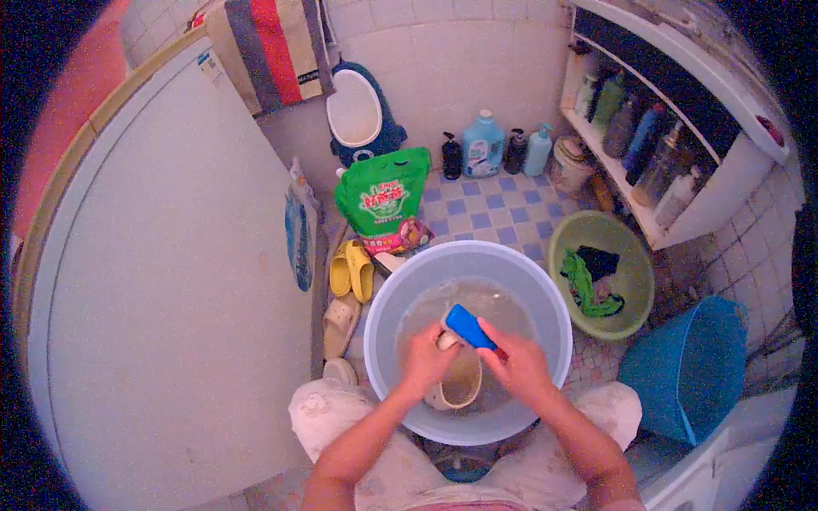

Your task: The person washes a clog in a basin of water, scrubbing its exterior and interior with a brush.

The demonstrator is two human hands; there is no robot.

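Note:
Over the pale blue basin (554,341), my left hand (426,362) is closed on a beige clog (443,397). The clog's round opening faces up and toward me, and its far end is partly covered by my fingers. My right hand (521,366) grips a blue brush (465,325), thumb and fingers wrapped around its near end. The brush is tilted above the upper part of the clog; its bristles are hidden from view. Cloudy water (503,311) lies in the basin beneath both hands.
A green basin (643,298) with wet clothes and a blue bucket (682,375) stand to the right. Yellow clogs (351,271) and a green detergent bag (383,200) are at the left. A white door (170,289) fills the left side; a bottle-filled cabinet (707,204) hangs at the right.

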